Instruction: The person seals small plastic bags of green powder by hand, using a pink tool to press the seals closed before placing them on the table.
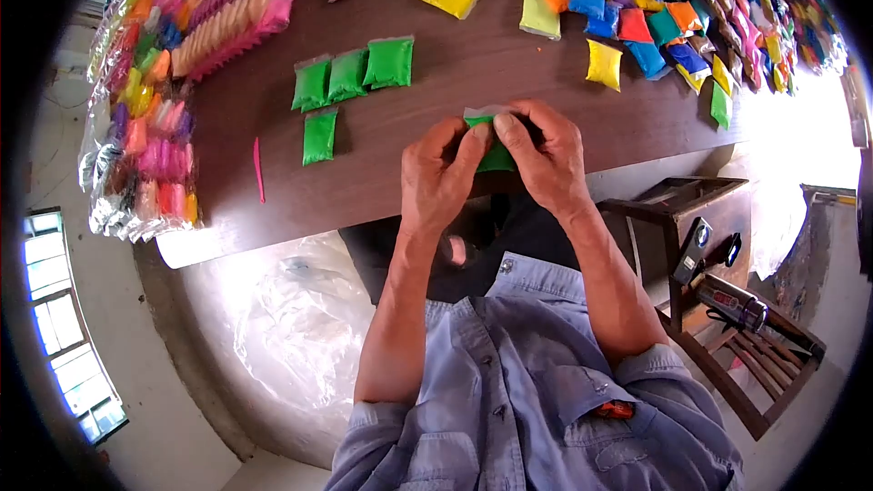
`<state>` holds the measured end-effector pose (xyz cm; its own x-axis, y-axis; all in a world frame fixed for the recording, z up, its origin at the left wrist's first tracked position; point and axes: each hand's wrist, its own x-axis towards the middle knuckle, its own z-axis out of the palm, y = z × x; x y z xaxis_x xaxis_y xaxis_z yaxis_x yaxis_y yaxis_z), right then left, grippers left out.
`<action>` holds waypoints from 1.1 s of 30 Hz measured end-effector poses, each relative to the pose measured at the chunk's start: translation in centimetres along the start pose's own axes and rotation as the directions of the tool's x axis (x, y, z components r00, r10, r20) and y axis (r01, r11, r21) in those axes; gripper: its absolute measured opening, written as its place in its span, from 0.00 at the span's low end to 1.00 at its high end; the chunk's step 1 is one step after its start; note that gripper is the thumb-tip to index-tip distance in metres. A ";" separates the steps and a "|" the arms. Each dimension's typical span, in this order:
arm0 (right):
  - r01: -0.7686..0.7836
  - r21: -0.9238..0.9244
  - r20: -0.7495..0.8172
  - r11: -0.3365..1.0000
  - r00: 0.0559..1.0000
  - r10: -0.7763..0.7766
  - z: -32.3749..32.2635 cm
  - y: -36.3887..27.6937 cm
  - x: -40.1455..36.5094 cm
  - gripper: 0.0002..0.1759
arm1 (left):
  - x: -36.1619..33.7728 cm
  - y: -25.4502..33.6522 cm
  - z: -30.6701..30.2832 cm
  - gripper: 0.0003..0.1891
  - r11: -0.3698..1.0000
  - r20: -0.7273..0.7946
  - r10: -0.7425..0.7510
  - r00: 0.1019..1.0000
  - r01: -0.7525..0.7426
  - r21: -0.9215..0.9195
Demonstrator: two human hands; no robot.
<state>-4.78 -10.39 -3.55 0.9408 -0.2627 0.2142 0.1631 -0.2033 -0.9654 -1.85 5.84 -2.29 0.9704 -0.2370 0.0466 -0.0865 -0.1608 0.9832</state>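
A small clear packet with green filling (pixel 496 160) is held at the table's front edge between both hands. My left hand (pixel 438 170) pinches its left side, thumb on top. On its right side my right hand (pixel 547 153) is closed the same way, with the thumb tips almost together near the packet's top. The fingers hide much of the packet. To the left, several similar green packets lie on the table, among them one set lower (pixel 319 136) and one at the upper right of the group (pixel 389 62).
A pink stick-like tool (pixel 259 170) lies on the brown table (pixel 409 191). Packets in many colours pile up at the back right (pixel 637 25); bagged, bundled packets (pixel 150 145) line the left edge. A wooden stool (pixel 673 209) with a dark bottle (pixel 730 302) stands at right.
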 end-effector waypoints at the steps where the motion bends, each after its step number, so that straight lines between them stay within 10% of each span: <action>1: -0.011 -0.006 0.020 1.000 1.000 0.011 -0.1 0.0 0.0 0.14 | 0.1 -0.4 -0.2 0.14 1.000 0.001 0.002 1.000 -0.002 0.001; 17: 0.002 0.231 -0.200 0.973 0.979 0.045 1.2 0.3 -0.3 0.12 | -0.5 -1.3 0.5 0.12 0.977 -0.113 -0.002 0.994 0.026 0.213; 21: 0.046 0.005 -0.078 0.999 0.996 -0.046 0.7 -0.5 -0.5 0.12 | -0.7 -0.5 1.3 0.10 0.972 -0.212 0.051 0.976 0.000 0.235; 23: 0.092 -0.086 -0.014 0.992 0.996 -0.093 0.7 -0.8 -0.5 0.12 | -1.0 -1.4 1.3 0.15 0.900 -0.126 0.344 0.930 -0.288 0.328; 27: -0.001 -0.034 -0.104 0.999 0.995 -0.003 0.3 -1.1 -0.2 0.12 | -0.9 0.1 1.8 0.26 0.843 -0.023 0.454 0.891 -0.421 0.336; 33: 0.114 -0.076 -0.070 0.991 0.990 -0.120 -0.3 -1.0 0.2 0.08 | -0.6 -1.3 1.0 0.19 0.975 -0.177 0.217 0.960 -0.205 0.082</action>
<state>-4.81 -10.51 -2.54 0.8913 -0.3022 0.3381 0.2467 -0.3027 -0.9206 -2.58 5.21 -3.78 0.9527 -0.0926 0.2895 -0.3022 -0.1871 0.9347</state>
